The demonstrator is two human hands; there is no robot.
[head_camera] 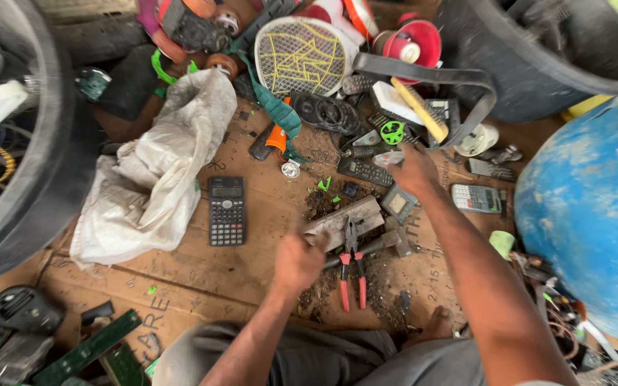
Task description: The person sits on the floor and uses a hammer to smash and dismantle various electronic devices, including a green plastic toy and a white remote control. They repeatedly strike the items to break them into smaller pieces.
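I see L hand [296, 261] curled in a loose fist w/ nothing clearly in it, just beside red-handled pliers [352, 266] on the cardboard [252, 271], R hand [413, 170] pinching a small grey part [389, 159] over the remotes.

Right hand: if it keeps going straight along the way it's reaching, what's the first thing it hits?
The right hand points up-frame, away from the person. First in line looks like the small green round part, then the yellow-handled brush; depth is unclear.
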